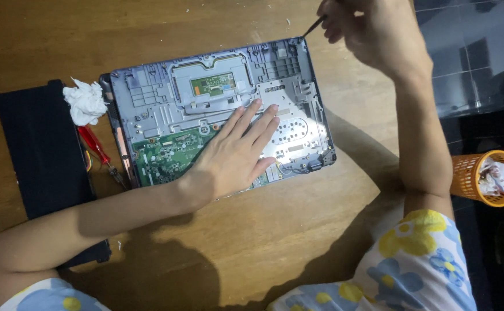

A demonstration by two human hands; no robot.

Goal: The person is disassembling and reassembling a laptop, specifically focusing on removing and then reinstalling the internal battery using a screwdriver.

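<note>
Your left hand [234, 155] lies flat, fingers spread and extended, on the opened grey laptop chassis [217, 109] — palm over the lower middle of the frame, fingertips reaching the perforated silver metal plate [295, 135]. It grips nothing; it presses down on the chassis.

Your right hand [373, 29] is closed around a thin dark-tipped tool [314, 26] at the far edge of the brown wooden table [252, 242]. The tool tip points at the far right corner of the chassis. The pictures do not show whether the tip touches the frame.

The chassis sits near the middle of the table, slightly rotated. Inside it:
- a green circuit board [168, 155] at the near left corner;
- a small green rectangular board with an orange patch [212, 84] in the touchpad recess near the far edge.

At the chassis's left side lie a crumpled white tissue [85, 102] and a red-handled screwdriver [97, 148], both just beside a flat black rectangular panel [44, 155] toward the table's left edge.

Beyond the table's right edge, on the dark tiled floor [470, 52], stands an orange mesh bin [485, 175] — crumpled white paper fills it.
</note>
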